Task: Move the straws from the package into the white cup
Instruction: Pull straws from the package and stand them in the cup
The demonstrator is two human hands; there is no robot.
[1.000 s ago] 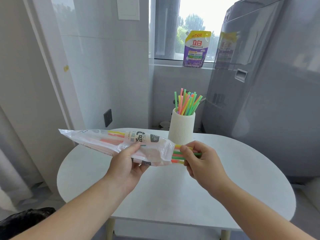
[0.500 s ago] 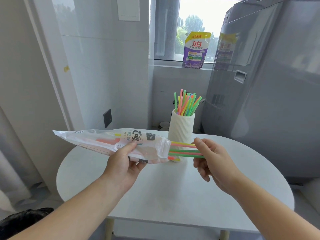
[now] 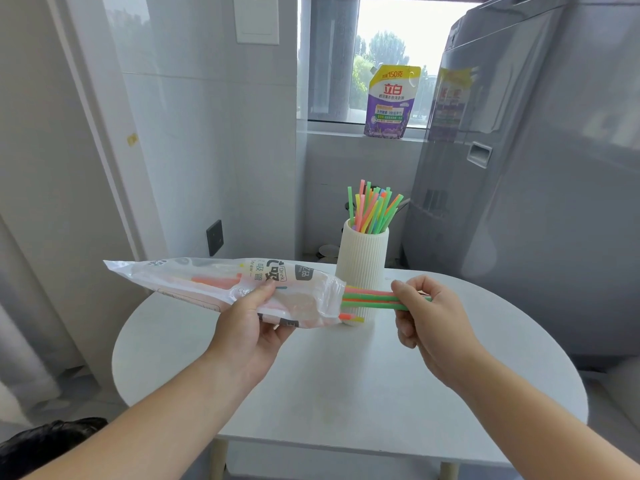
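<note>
My left hand (image 3: pixel 254 325) grips a clear plastic straw package (image 3: pixel 221 285) held level above the table, its open mouth facing right. My right hand (image 3: pixel 427 311) pinches a few green, pink and orange straws (image 3: pixel 369 297) that stick partway out of that mouth. Two short straw ends (image 3: pixel 351 318) still poke out lower at the opening. Behind them stands a ribbed white cup (image 3: pixel 363 258) with several coloured straws (image 3: pixel 372 209) upright in it.
The white oval table (image 3: pixel 346 382) carries only the cup. A grey washing machine (image 3: pixel 536 188) stands close on the right. A purple detergent pouch (image 3: pixel 389 102) sits on the windowsill. White walls close in on the left.
My right hand has drawn the pinched straws further right out of the package. My left hand and the package have shifted slightly left.
</note>
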